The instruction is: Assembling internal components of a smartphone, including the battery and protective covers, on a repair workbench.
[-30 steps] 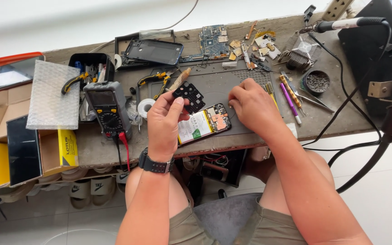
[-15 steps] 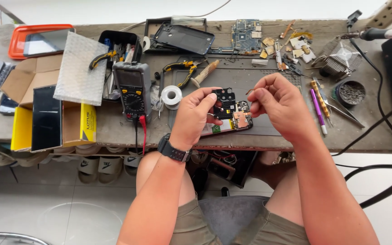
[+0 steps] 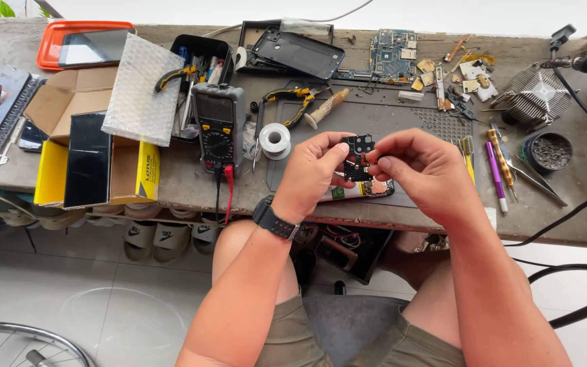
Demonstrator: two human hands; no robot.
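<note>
While the opened phone point(image 3: 358, 190) is left lying on the grey mat point(image 3: 402, 119), a small black cover plate point(image 3: 357, 158) is pinched between left hand point(image 3: 314, 173) and right hand point(image 3: 419, 170); reassembly is judged unfinished.

Both hands cover most of the opened phone point(image 3: 365, 190); at seven o'clock a bicycle wheel point(image 3: 15, 343) runs off the edge; the small black part point(image 3: 357, 151) stays partly behind fingers point(image 3: 382, 160)
</note>
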